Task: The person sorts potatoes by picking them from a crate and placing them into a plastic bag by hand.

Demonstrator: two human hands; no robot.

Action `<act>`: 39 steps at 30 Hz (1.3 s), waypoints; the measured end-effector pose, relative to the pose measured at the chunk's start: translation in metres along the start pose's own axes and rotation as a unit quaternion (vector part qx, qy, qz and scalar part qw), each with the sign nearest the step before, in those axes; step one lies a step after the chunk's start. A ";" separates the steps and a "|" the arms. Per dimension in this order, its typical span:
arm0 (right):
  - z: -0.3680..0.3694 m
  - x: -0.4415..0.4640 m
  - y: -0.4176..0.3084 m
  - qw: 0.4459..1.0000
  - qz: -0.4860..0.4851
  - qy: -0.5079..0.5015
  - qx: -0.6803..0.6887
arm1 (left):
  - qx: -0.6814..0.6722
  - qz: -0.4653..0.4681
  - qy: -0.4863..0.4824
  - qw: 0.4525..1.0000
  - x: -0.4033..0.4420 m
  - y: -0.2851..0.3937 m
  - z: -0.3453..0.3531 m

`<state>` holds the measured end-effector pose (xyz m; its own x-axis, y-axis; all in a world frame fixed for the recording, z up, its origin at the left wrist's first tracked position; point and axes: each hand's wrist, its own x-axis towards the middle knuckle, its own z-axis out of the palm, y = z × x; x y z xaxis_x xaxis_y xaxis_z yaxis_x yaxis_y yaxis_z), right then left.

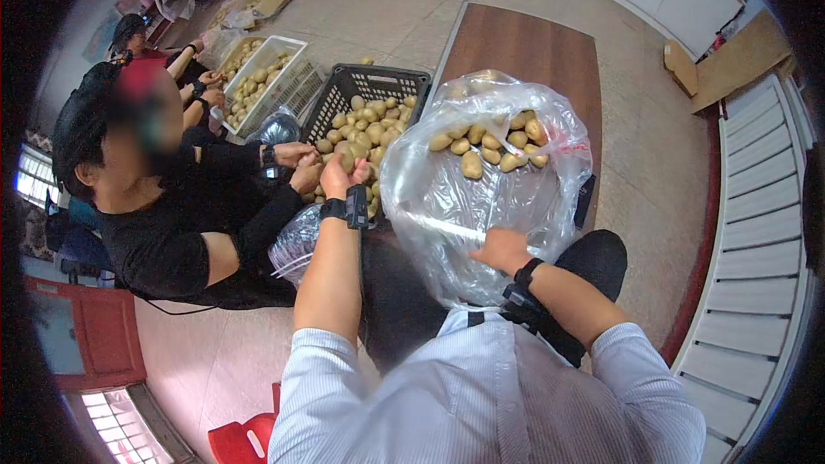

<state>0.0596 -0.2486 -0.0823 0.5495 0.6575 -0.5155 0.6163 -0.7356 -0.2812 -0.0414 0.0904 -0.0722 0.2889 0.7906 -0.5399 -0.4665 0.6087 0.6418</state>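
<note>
My left hand (339,179) reaches over the black crate (412,79), its fingers closed round a potato (346,157). More potatoes (375,131) fill the crate below it. Right beside it are the hands of a person (296,163) in a black top. In front of me, a large clear plastic bag (438,193) lies spread open on the brown table (533,43). Several potatoes (471,165) rest toward the bag's far side. At its near side, my right hand (503,249) grips the plastic, with the fingertips partly hidden.
To the far left, a white crate (296,56) of potatoes stands near a second person's arms. Plastic-wrapped bundles (296,245) are wedged beside the black crate. A red stool (245,440) stands behind to the left, and a white radiator (748,275) runs along the right wall.
</note>
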 end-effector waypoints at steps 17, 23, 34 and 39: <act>0.053 0.042 0.046 0.968 0.001 0.143 0.208 | 0.190 0.170 -0.073 0.964 -0.038 -0.002 0.019; 0.055 0.036 0.042 0.978 -0.134 0.143 0.076 | 0.280 0.098 -0.226 0.928 -0.089 -0.029 0.052; 0.098 0.014 0.033 0.975 -0.177 0.038 0.130 | 0.585 -0.017 -0.338 0.737 -0.086 -0.072 0.049; 0.077 0.009 0.031 0.984 -0.073 0.018 0.161 | 0.619 -0.005 -0.320 0.717 -0.085 -0.066 0.054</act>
<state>0.0404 -0.2778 -0.1583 0.4914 0.7608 -0.4240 0.4817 -0.6430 -0.5954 0.0103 -0.0137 -0.0391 0.7969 0.4130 -0.4408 0.5228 -0.1061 0.8458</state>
